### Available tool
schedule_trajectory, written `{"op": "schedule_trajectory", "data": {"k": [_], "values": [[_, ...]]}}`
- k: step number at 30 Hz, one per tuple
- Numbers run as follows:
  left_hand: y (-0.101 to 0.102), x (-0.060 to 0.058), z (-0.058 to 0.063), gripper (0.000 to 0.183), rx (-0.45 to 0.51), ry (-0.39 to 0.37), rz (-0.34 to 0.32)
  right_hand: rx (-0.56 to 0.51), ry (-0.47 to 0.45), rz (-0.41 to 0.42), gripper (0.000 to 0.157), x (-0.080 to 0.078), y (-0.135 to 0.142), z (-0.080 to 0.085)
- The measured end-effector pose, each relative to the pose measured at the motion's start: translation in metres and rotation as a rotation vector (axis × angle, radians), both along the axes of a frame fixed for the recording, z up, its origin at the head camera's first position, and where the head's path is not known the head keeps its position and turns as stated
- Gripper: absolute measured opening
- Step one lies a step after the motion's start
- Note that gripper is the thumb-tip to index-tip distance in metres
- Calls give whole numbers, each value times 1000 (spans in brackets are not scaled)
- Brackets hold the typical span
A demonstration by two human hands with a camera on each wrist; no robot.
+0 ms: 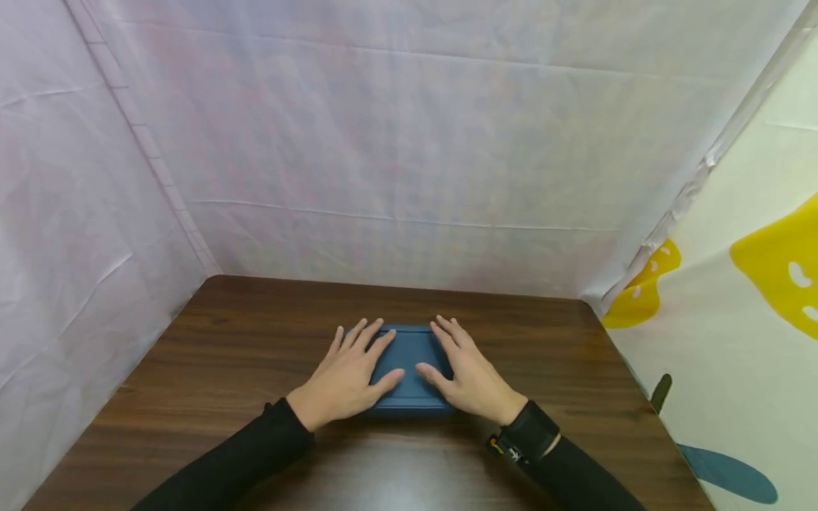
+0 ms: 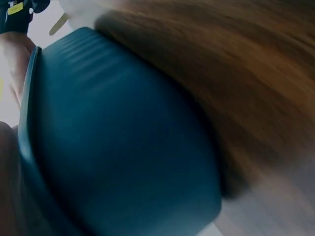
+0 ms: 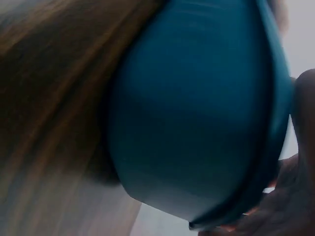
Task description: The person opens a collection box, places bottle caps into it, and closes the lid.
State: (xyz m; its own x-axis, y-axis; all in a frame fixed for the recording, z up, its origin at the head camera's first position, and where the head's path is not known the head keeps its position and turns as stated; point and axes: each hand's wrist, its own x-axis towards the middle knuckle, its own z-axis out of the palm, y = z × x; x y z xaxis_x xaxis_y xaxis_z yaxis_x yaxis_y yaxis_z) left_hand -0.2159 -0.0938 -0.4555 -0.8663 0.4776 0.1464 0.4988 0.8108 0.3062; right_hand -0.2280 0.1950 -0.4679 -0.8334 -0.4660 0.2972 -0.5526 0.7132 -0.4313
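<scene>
A blue lidded box [image 1: 412, 365] with a raised rim on its top sits on the dark wooden table, between both hands. My left hand [image 1: 348, 369] lies over the box's left edge, fingers spread and straight, thumb reaching onto the lid. Mirroring it, my right hand [image 1: 469, 372] rests over the right edge with its fingers extended forward and its thumb on the lid. In the left wrist view the smooth side wall of the box [image 2: 123, 137] fills the middle. The right wrist view shows the opposite side of the box [image 3: 192, 108] below its overhanging lid.
The brown wood-grain table [image 1: 255, 348] reaches back to a white fabric wall [image 1: 396, 142]. Another white sheet [image 1: 77, 213] hangs along the left, and a patterned one with yellow shapes [image 1: 639, 284] on the right. A black band [image 1: 530, 429] circles the right wrist.
</scene>
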Motion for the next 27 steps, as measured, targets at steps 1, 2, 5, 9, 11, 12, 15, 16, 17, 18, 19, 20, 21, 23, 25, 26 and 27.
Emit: {"op": "schedule_trajectory", "data": {"k": [1,2,5,9,11,12,15,16,17,18,19,20,21,23,25,26,27], "values": [[3,0,-1,82,-13,-3,-2,23,-4,3,87,-1,-2,-2],[5,0,-1,82,-27,-6,-3,42,-13,6,88,-1,-4,-3],[9,-1,-4,83,-59,-12,2,104,-28,4,91,-3,-8,-8],[11,-1,-7,83,-76,-4,9,152,-30,-19,93,-3,-10,-11],[11,-1,-8,83,-74,6,7,157,-23,-27,93,-2,-11,-12],[11,-1,-9,83,-71,10,6,160,-18,-28,92,-1,-11,-12],[12,0,-10,83,-73,15,8,176,-13,-24,90,-1,-11,-13],[12,0,-10,83,-73,15,8,184,-14,-24,90,0,-10,-13],[12,0,-10,83,-76,14,9,192,-15,-24,90,0,-10,-13],[13,0,-10,83,-77,14,9,197,-15,-25,89,0,-10,-12],[13,0,-10,84,-80,16,9,200,-14,-28,89,0,-10,-12],[14,0,-10,83,-83,17,10,201,-10,-31,89,0,-10,-12],[14,-1,-10,84,-88,19,10,199,-9,-33,89,0,-10,-11],[14,-1,-10,84,-95,21,9,195,-8,-35,88,0,-11,-11],[13,-1,-10,84,-101,22,10,198,-6,-35,87,-1,-12,-12],[13,-1,-11,83,-96,21,8,196,-2,-34,87,-1,-12,-13],[12,-1,-11,84,-98,20,7,196,-2,-33,86,-1,-13,-14]]}}
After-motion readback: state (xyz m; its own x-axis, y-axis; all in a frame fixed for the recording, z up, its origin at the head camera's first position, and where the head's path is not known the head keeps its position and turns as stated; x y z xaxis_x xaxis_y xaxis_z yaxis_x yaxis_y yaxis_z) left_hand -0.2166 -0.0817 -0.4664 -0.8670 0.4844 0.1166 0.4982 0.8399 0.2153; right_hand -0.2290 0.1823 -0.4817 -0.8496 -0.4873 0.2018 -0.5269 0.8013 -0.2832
